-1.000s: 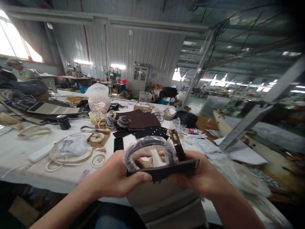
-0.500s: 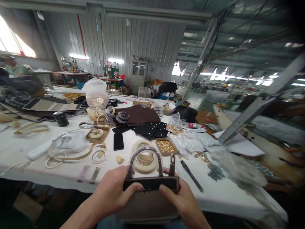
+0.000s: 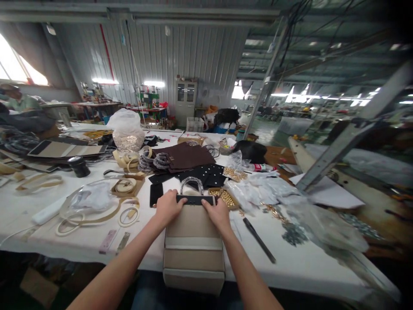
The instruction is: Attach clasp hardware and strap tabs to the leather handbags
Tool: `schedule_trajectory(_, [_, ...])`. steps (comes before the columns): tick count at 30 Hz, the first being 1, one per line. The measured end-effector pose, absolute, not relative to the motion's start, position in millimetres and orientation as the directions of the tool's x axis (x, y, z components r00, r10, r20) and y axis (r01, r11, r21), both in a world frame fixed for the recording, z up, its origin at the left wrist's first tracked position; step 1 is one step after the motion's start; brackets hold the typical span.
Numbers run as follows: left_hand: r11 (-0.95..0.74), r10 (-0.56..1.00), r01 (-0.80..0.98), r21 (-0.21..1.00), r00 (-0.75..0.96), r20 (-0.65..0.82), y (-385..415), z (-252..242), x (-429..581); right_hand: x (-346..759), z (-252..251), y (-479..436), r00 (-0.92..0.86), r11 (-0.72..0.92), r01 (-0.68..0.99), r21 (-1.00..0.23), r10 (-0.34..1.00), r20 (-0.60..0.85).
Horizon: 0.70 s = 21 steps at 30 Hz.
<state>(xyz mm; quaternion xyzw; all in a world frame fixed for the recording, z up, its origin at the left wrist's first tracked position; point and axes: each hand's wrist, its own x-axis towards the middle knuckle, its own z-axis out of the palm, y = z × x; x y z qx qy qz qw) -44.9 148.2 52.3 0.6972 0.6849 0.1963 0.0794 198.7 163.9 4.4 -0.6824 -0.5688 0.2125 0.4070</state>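
A beige handbag panel (image 3: 193, 224) with a dark top band lies lengthwise before me, its near end overhanging the table's front edge. Its plastic-wrapped handle (image 3: 192, 183) arches away from me at the far end. My left hand (image 3: 171, 207) grips the left end of the dark band, thumb on top. At the band's right end, my right hand (image 3: 217, 212) holds it the same way. Just past the right hand is a box of gold studs (image 3: 230, 200). A black phone (image 3: 156, 193) lies beside my left hand.
A dark pen-like tool (image 3: 259, 240) lies on the right, near metal bits (image 3: 293, 234). Tape rolls (image 3: 125, 186) and a plastic bag (image 3: 93, 196) are on the left. Brown bag panels (image 3: 185, 156) are stacked behind. A metal post (image 3: 338, 137) rises at the right. Another person (image 3: 21, 99) sits far left.
Both hands have moved forward with the bag panel, away from my body. The panel now lies stretched out over the table, covering the tape roll that was behind the handle.
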Motion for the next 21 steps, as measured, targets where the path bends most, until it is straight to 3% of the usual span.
schedule_trajectory(5, [0.025, 0.996, 0.866, 0.499, -0.067, 0.065, 157.9, -10.2, -37.3, 197.6, -31.5, 171.0, 0.273, -0.067, 0.67, -0.739, 0.949, 0.161])
schedule_trajectory(8, [0.036, 0.991, 0.822, 0.569, -0.101, 0.083, 154.4, -30.3, -38.2, 198.2, -44.1, 166.3, 0.273, -0.111, 0.674, -0.731, 0.956, 0.107])
schedule_trajectory(18, [0.079, 0.993, 0.693, 0.716, -0.118, 0.004, 150.4, -47.0, -47.7, 196.3, -57.2, 145.8, 0.293, -0.198, 0.591, -0.782, 0.956, -0.021])
schedule_trajectory(21, [0.046, 0.987, 0.658, 0.752, -0.146, 0.067, 146.9, -48.1, -43.9, 199.1, -57.2, 148.8, 0.28, -0.207, 0.551, -0.808, 0.959, -0.055])
